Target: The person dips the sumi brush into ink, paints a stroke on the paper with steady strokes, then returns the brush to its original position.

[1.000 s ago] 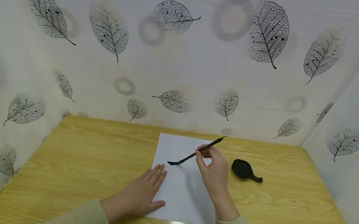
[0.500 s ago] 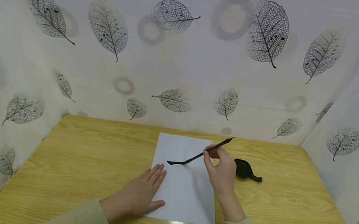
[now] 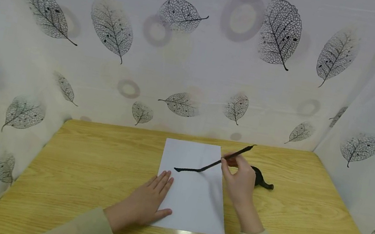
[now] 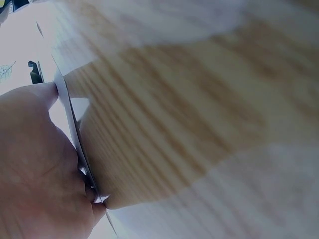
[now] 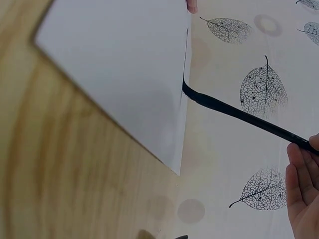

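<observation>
My right hand (image 3: 241, 181) pinches a dark ink brush (image 3: 227, 158) by its shaft, between thumb and fingers. The brush tip bends against a white sheet of paper (image 3: 190, 207), at the right end of a black horizontal stroke (image 3: 185, 170). In the right wrist view, the brush (image 5: 239, 114) meets the paper (image 5: 114, 69) edge-on, with the stroke a thin dark line. Flat on the sheet's left side lies my left hand (image 3: 147, 202), its fingers straight and thumb apart. The left wrist view shows that hand's palm side (image 4: 35, 159) close up by the paper edge.
Behind my right hand, a black ink dish (image 3: 265, 181) with a short handle is partly hidden. The wood-grain table (image 3: 96, 163) extends on both sides of the sheet. A leaf-print curtain (image 3: 196, 64) encloses the back and sides.
My right hand has drawn the brush rightward, lengthening the black stroke across the paper. It now covers part of the ink dish. The left hand stays in place.
</observation>
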{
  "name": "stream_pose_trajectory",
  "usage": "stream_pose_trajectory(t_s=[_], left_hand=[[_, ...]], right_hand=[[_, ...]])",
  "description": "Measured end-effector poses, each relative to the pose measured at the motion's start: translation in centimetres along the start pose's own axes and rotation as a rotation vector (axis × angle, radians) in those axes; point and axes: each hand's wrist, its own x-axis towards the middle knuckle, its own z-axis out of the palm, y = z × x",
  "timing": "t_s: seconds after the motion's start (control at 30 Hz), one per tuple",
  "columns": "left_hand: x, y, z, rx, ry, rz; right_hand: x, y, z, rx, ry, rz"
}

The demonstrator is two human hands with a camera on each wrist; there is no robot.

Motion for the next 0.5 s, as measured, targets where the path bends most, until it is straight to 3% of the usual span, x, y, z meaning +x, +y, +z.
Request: stream_pose_trajectory(t_s=[0.5], left_hand=[[0.2, -0.2, 0.3, -0.002, 0.007, 0.001]], right_hand=[[-0.2, 0.9, -1.2, -0.011, 0.006, 0.034]])
